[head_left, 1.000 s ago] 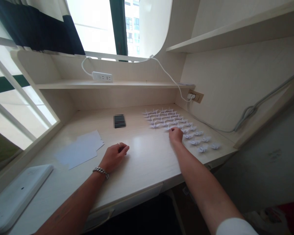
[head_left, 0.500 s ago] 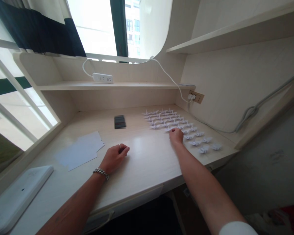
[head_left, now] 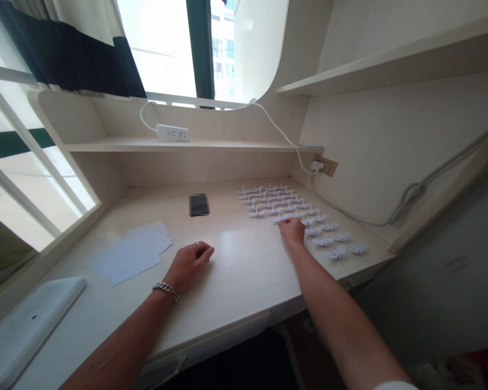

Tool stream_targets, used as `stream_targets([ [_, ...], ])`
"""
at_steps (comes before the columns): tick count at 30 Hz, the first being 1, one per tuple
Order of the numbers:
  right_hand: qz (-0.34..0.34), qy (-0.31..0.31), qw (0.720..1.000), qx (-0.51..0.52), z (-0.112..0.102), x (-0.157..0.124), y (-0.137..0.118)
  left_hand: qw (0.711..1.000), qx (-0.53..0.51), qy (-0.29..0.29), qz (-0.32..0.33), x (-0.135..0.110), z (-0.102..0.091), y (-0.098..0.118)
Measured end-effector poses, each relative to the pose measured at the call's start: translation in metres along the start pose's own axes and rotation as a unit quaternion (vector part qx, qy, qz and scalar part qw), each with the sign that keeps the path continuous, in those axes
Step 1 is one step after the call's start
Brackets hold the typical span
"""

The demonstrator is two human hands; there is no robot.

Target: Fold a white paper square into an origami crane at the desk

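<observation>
Rows of small white folded paper cranes (head_left: 284, 204) stand on the right part of the desk. At the near-left edge of the rows, my right hand (head_left: 293, 231) has its fingers closed on one paper crane (head_left: 278, 220), whose wing pokes out to the left. The hand hides part of that crane and some behind it. My left hand (head_left: 190, 262), with a ring and a chain bracelet (head_left: 166, 290), rests on the desktop, fingers curled together and nothing showing in them.
White paper sheets (head_left: 134, 253) lie left of my left hand. A blurred dark square (head_left: 199, 205) sits farther back. At the near left is a white device (head_left: 32, 330). A power strip (head_left: 173, 132) stands on the shelf, its cord running to a wall socket (head_left: 324, 165).
The view has tilted slightly, so the scene sits a little lower. Both hands keep nearly the same places on the desk, the right one still at the same paper crane.
</observation>
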State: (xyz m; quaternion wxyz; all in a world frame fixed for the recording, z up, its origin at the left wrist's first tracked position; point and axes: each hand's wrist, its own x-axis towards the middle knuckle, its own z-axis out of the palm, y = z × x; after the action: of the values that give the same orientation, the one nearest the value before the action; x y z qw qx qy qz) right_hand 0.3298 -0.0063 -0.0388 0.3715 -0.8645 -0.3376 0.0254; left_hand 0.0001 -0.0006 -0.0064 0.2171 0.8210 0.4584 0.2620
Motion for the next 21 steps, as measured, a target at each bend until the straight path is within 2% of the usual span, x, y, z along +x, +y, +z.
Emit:
stream_targets([
  [4, -0.004, -0.005, 1.000, -0.021, -0.008, -0.016, -0.003, 1.000, 0.013, 0.004, -0.001, 0.000, 0.000, 0.001],
  [7, -0.039, -0.039, 0.998, -0.036, -0.010, -0.041, -0.013, 1.000, 0.020, -0.018, -0.004, -0.002, 0.000, 0.004],
  [10, -0.115, -0.093, 0.988, -0.048, -0.002, -0.072, -0.031, 0.998, 0.041, -0.041, -0.004, -0.004, 0.000, 0.010],
  [14, -0.223, -0.153, 0.961, -0.060, 0.015, -0.103, -0.064, 0.996, 0.052, -0.072, -0.015, -0.012, -0.005, 0.013],
  [18, -0.273, -0.185, 0.941, -0.077, 0.031, -0.118, -0.092, 0.994, 0.088, -0.056, -0.038, -0.023, -0.020, 0.003],
  [21, -0.292, -0.198, 0.932, -0.081, 0.037, -0.124, -0.101, 0.988, 0.128, -0.036, -0.076, -0.030, -0.044, -0.014],
])
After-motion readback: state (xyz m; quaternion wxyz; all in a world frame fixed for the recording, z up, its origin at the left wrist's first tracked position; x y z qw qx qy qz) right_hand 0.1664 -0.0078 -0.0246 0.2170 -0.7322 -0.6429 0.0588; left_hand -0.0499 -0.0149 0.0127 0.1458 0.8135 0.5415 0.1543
